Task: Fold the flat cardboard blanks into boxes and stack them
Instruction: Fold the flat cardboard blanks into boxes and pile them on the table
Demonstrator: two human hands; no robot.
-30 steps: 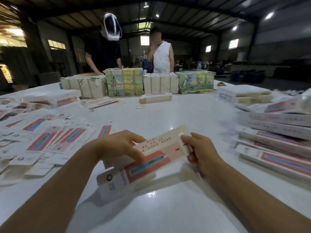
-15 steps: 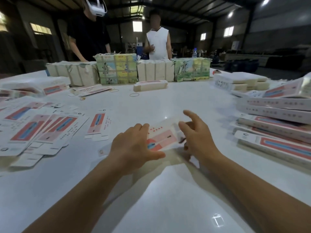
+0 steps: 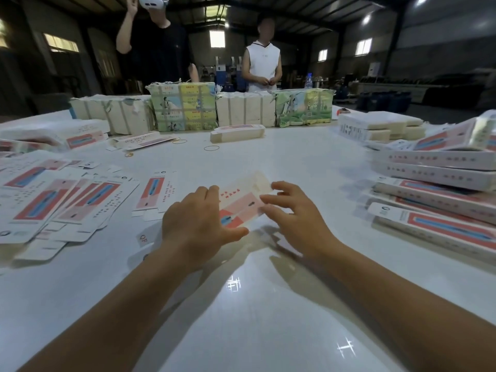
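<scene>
Cardboard box lies mid-frame on the counter, my left hand pressing it flat-fingered while my right hand hovers released, probably to crease it square.

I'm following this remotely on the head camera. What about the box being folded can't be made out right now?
- Near end of the box: hidden behind the left hand.
- Whether its far flap is tucked: motion blur, cannot tell.
- Right hand fingers: whether they touch the box is unclear.
- Print on the box: too small to read.
</scene>
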